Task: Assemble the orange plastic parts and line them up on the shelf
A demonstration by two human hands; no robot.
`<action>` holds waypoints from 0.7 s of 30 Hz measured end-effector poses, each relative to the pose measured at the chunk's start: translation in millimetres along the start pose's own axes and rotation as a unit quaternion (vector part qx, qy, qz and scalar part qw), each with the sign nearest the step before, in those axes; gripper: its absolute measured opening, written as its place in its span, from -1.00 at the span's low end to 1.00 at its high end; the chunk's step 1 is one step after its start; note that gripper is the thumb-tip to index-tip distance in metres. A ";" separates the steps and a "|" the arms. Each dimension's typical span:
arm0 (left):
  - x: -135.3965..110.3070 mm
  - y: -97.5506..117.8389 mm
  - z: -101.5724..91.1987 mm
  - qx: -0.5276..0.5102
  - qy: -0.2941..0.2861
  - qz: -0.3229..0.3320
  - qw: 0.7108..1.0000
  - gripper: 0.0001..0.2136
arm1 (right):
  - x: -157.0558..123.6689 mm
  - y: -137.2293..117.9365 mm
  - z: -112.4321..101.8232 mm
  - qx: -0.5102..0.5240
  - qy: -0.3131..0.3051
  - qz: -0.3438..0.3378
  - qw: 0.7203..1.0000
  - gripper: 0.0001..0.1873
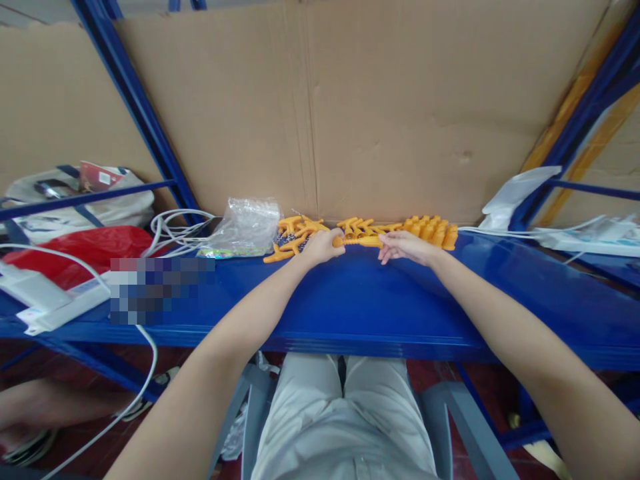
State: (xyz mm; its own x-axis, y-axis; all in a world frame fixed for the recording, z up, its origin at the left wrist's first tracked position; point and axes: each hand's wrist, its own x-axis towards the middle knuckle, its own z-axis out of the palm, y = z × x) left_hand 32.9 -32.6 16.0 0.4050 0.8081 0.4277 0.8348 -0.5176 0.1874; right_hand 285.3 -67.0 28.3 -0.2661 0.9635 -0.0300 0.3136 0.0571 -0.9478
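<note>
Cardboard backs a blue surface (350,300) strewn with orange plastic parts (300,230). Left hand (323,245) is closed around one end of an orange rod (360,241); right hand (405,247) pinches the other end, seemingly joining pieces, which next calls for a straight, steady push. A clear plastic bag (245,223) lies nearby, contents unclear.

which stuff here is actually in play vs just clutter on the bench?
In play:
left hand and right hand, both on one orange piece
loose orange parts
orange row

Lying about:
clear bag
white cables
red bag
</note>
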 end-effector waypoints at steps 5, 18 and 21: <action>0.3 -0.7 -0.3 -0.012 0.010 0.006 1.000 -0.67 | 1.4 -2.9 7.0 0.010 0.031 0.050 0.998 -0.45; 0.1 2.1 -5.9 -0.008 0.008 -0.013 1.000 -0.68 | 2.4 0.0 2.7 0.044 0.002 0.064 0.997 -0.49; 0.0 2.0 -7.0 0.003 0.005 -0.016 1.000 -0.69 | 2.2 2.4 -0.5 0.055 -0.006 0.022 0.998 -0.73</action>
State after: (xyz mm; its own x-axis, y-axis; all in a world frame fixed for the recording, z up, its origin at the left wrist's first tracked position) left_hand 32.0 -35.7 22.5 0.3749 0.8211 0.4303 0.8495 -0.4901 0.1952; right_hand 285.9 -64.5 26.1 -0.2651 0.9613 -0.0751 0.2242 -0.0143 -0.9744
